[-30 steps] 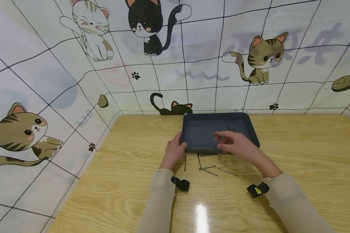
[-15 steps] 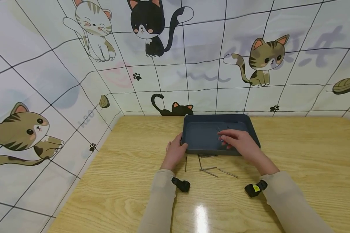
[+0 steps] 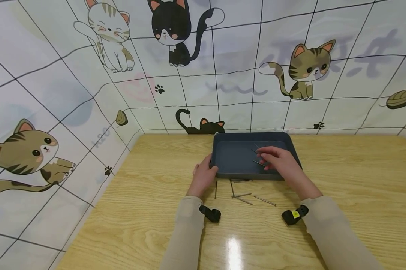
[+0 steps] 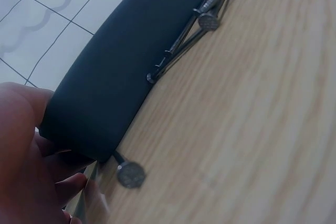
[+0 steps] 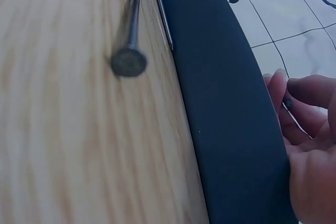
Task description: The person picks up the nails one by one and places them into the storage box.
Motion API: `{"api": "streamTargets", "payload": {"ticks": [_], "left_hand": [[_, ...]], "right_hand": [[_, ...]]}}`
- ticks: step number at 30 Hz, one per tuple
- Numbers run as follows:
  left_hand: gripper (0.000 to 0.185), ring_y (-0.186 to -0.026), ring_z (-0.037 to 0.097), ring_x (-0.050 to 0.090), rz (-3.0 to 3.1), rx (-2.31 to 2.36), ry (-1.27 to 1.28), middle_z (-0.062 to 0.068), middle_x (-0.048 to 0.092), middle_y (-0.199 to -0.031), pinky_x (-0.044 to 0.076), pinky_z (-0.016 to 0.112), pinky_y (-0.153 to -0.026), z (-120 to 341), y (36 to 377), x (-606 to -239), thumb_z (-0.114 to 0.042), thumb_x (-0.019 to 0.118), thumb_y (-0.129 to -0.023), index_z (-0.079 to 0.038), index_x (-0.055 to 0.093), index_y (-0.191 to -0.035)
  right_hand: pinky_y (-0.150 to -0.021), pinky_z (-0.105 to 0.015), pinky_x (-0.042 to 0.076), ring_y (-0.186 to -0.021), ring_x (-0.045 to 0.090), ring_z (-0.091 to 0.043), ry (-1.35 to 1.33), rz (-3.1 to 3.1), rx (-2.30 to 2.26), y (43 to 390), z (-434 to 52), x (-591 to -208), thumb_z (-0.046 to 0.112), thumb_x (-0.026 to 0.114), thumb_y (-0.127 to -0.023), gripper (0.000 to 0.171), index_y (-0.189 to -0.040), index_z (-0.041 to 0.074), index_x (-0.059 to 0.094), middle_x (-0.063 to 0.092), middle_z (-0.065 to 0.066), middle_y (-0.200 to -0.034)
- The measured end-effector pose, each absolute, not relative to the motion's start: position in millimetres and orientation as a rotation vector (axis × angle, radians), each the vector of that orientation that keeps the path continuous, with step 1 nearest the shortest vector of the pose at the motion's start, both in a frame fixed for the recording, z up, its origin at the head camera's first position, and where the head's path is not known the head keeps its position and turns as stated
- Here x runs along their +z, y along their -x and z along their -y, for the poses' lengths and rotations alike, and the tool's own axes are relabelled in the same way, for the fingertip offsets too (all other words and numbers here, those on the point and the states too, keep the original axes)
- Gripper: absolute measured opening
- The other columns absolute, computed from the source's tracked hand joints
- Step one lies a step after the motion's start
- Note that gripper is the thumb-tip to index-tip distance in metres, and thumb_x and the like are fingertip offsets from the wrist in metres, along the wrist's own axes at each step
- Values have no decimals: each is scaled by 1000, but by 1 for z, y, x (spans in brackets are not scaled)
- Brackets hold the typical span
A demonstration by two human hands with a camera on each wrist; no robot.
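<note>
A dark blue-grey tray (image 3: 234, 155) lies on the table against the wall. My left hand (image 3: 203, 178) grips its near left corner, with the thumb at the rim; the left wrist view shows the fingers (image 4: 21, 150) around that end. Over the tray's right part, my right hand (image 3: 280, 161) pinches a nail, whose head (image 5: 289, 103) shows between thumb and fingers in the right wrist view. Thin nails lie inside the tray, partly hidden by this hand. On the table in front, several loose nails (image 3: 264, 201) are scattered, some close against the tray's front wall (image 4: 121, 61).
The wooden table (image 3: 149, 225) stretches to both sides. A cloth wall (image 3: 236, 90) with cat drawings stands right behind the tray and along the left. One nail (image 4: 130, 173) lies by the tray's left corner, near my left hand.
My right hand has shifted slightly to the right over the tray, its fingers drawing closer together. My left hand keeps its grip on the tray corner. The nails on the table stay put.
</note>
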State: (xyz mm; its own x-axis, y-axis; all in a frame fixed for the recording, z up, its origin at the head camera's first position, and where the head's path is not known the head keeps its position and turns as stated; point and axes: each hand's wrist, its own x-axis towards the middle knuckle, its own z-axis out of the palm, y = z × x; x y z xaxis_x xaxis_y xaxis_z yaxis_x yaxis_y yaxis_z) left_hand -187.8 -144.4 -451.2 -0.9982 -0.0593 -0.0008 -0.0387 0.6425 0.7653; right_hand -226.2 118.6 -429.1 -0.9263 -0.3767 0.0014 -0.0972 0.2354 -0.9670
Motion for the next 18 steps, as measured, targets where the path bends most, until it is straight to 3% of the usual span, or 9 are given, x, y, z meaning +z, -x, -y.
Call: {"api": "streamTargets", "payload": {"ticks": [18], "left_hand": [[54,-127,20,31,2833,-1305,-77,4,35,-140,4,43,-105,145,187,-451,-19,40,-88,-13,29,-141]], "right_hand": [[-74,-35,50,-102,52,-31,433,-2180,-1591,232,-116,-425,21,41,-95,42,-131,0,40,44,-20,-127]]}}
